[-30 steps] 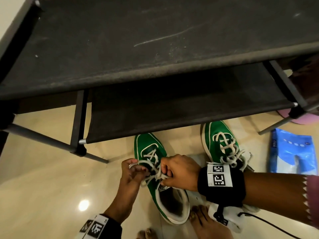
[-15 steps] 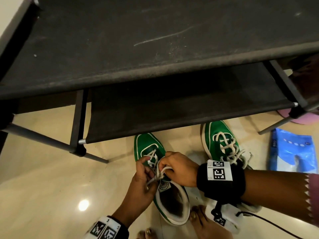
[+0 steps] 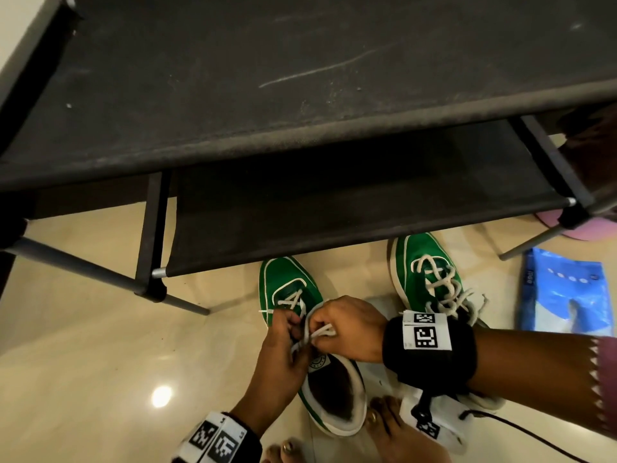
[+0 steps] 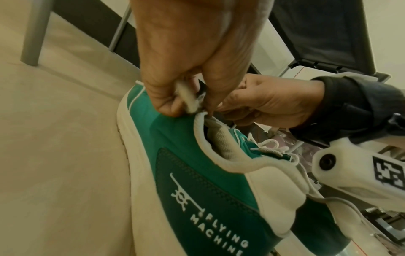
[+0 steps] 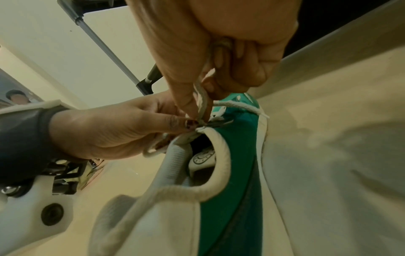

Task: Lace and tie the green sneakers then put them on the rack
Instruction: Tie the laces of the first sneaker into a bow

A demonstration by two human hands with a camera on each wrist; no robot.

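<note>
A green sneaker (image 3: 290,282) with white trim stands on the floor in front of the black rack (image 3: 300,95), toe under the lower shelf. My left hand (image 3: 283,342) and right hand (image 3: 344,325) meet over its tongue, each pinching a strand of the white lace (image 3: 322,330). In the left wrist view the left hand (image 4: 186,69) pinches lace (image 4: 188,98) at the collar of the sneaker (image 4: 197,173). In the right wrist view the right hand (image 5: 208,52) holds a lace loop (image 5: 202,100). The second green sneaker (image 3: 424,272) lies to the right, laced, its heel hidden by my right wrist.
The rack's lower shelf (image 3: 334,202) overhangs both toes; its grey legs (image 3: 83,265) stand at left. A blue packet (image 3: 564,289) lies on the floor at right, and a pink thing (image 3: 587,225) sits behind the rack leg. My bare foot (image 3: 397,432) rests beside the sneaker's heel.
Both hands have drawn together over the tongue; the left hand moved right and up toward the right hand, and the lace strands now bunch between the fingertips.
</note>
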